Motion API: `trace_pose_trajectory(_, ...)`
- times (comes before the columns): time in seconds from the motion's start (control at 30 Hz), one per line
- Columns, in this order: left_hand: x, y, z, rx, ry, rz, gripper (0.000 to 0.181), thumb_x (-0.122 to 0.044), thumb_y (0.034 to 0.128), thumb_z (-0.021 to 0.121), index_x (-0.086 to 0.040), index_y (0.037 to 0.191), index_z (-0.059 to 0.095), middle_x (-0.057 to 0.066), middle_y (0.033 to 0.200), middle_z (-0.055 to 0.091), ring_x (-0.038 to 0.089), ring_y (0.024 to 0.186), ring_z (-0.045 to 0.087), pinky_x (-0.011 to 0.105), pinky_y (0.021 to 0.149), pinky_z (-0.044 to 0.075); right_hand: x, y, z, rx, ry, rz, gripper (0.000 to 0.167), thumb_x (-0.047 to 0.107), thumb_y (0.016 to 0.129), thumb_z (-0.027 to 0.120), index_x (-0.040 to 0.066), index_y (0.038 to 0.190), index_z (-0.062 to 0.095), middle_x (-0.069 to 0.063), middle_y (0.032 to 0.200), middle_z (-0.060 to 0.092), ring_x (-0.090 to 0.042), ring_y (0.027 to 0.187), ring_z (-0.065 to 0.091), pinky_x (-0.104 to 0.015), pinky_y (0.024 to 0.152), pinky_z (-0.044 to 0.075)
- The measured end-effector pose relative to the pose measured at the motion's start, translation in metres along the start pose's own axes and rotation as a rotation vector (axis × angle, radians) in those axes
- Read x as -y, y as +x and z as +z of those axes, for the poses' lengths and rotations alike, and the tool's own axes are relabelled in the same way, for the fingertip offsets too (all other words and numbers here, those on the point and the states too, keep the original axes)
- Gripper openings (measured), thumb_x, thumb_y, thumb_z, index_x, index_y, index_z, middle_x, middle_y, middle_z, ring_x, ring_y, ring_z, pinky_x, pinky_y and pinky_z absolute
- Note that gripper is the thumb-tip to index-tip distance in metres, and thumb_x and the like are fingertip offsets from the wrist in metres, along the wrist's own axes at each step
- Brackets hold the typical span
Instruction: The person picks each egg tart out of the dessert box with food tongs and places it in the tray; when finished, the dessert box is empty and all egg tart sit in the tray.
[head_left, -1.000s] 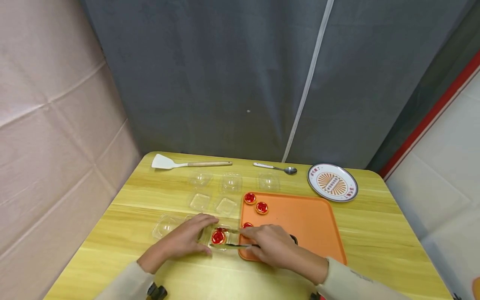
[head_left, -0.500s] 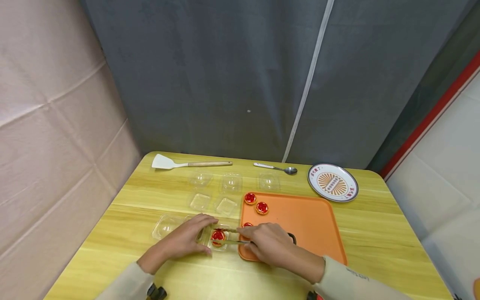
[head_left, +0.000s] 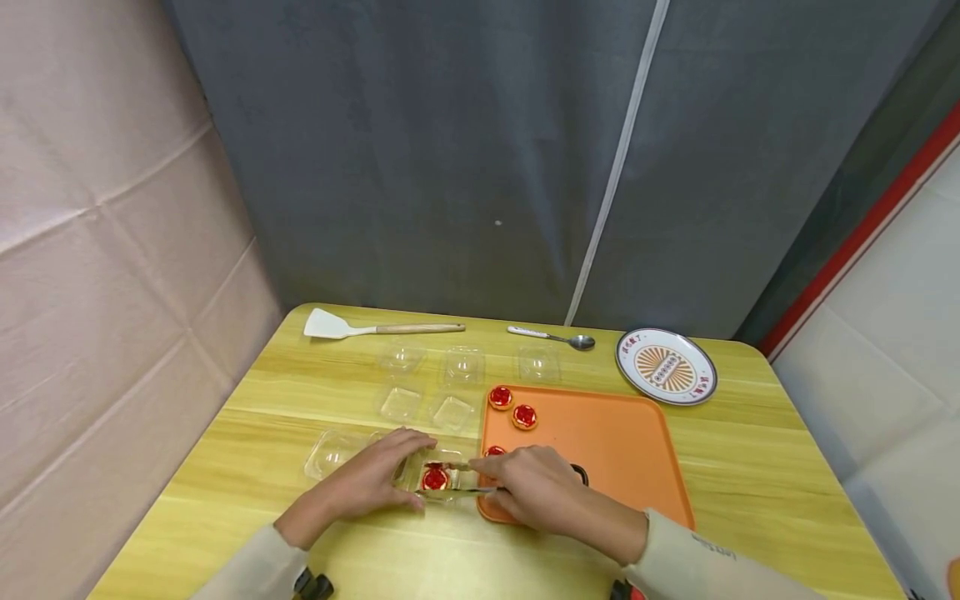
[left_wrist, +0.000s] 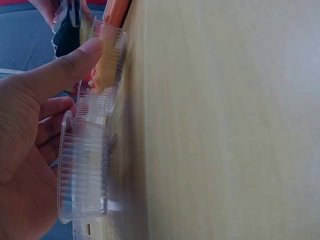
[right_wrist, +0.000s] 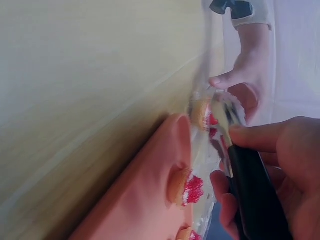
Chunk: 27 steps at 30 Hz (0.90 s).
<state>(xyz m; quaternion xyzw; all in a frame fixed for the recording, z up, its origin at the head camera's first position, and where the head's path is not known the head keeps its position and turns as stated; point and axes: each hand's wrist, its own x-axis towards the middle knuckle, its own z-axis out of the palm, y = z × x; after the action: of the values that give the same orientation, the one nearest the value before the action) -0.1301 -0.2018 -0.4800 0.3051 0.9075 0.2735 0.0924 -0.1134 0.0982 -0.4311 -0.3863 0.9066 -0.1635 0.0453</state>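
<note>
In the head view a small red-topped tart [head_left: 435, 478] sits in one half of a clear plastic clamshell box [head_left: 454, 457]. My left hand [head_left: 367, 475] holds this box by its sides, thumb on the near side and fingers on the far side. The left wrist view shows the thumb along the box wall [left_wrist: 114, 52] beside the tart. My right hand [head_left: 536, 487] grips metal food tongs with a black handle [right_wrist: 255, 192]. Their two arms stand apart, one on each side of the tart; contact with it is hard to tell.
An orange tray [head_left: 600, 442] carries several tarts at its left edge. Clear plastic boxes [head_left: 462, 365] stand behind and to the left. Along the back lie a white spatula [head_left: 330, 324], a spoon [head_left: 579, 341] and a patterned plate [head_left: 665, 367].
The tong arms came closer together around the tart, then spread apart again. The tart has shifted very slightly left. My left hand has stayed in place.
</note>
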Motion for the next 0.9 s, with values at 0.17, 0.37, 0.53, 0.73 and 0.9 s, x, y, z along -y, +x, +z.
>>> trace_pose_trajectory(0.17, 0.000, 0.000, 0.001, 0.001, -0.005, 0.003, 0.089, -0.045, 0.0773, 0.087, -0.015, 0.152, 0.049, 0.000, 0.151, 0.052, 0.026, 0.139, 0.049, 0.054, 0.116, 0.042, 0.006, 0.006, 0.000, 0.033, -0.034, 0.011, 0.042, 0.024, 0.096, 0.070, 0.022, 0.138, 0.068, 0.014, 0.101, 0.077, 0.001, 0.063, 0.057, -0.021, 0.047, 0.042)
trace_pose_trajectory(0.37, 0.001, 0.000, 0.002, -0.003, 0.008, 0.014, 0.090, -0.046, 0.0766, 0.087, -0.015, 0.152, 0.049, -0.002, 0.150, 0.052, 0.024, 0.138, 0.050, 0.052, 0.114, 0.044, 0.009, 0.010, 0.000, 0.034, -0.057, 0.021, 0.039, 0.025, 0.097, 0.072, 0.022, 0.136, 0.070, 0.008, 0.104, 0.077, 0.001, 0.060, 0.053, -0.021, 0.047, 0.041)
trace_pose_trajectory(0.53, 0.002, 0.000, 0.002, -0.005, 0.007, 0.016, 0.091, -0.046, 0.0759, 0.087, -0.015, 0.153, 0.049, -0.001, 0.151, 0.051, 0.025, 0.138, 0.050, 0.052, 0.115, 0.043, 0.008, 0.009, -0.002, 0.036, -0.014, 0.041, 0.040, 0.024, 0.096, 0.073, 0.024, 0.136, 0.069, 0.009, 0.097, 0.077, 0.001, 0.060, 0.053, -0.022, 0.047, 0.041)
trace_pose_trajectory(0.73, 0.002, 0.000, 0.002, 0.001, -0.004, 0.009, 0.091, -0.047, 0.0765, 0.086, -0.016, 0.153, 0.048, -0.001, 0.151, 0.051, 0.025, 0.138, 0.049, 0.053, 0.115, 0.042, 0.004, 0.006, -0.004, 0.037, 0.019, 0.040, 0.040, 0.025, 0.096, 0.072, 0.023, 0.135, 0.070, 0.014, 0.100, 0.076, 0.000, 0.069, 0.062, -0.022, 0.051, 0.045)
trace_pose_trajectory(0.9, 0.001, 0.000, 0.002, 0.003, -0.012, 0.010, 0.091, -0.046, 0.0765, 0.087, -0.015, 0.153, 0.048, 0.000, 0.151, 0.051, 0.025, 0.138, 0.050, 0.053, 0.115, 0.043, 0.001, 0.000, -0.007, 0.013, 0.047, 0.026, 0.039, 0.022, 0.096, 0.072, 0.023, 0.135, 0.070, 0.016, 0.100, 0.076, 0.002, 0.068, 0.060, -0.022, 0.053, 0.046)
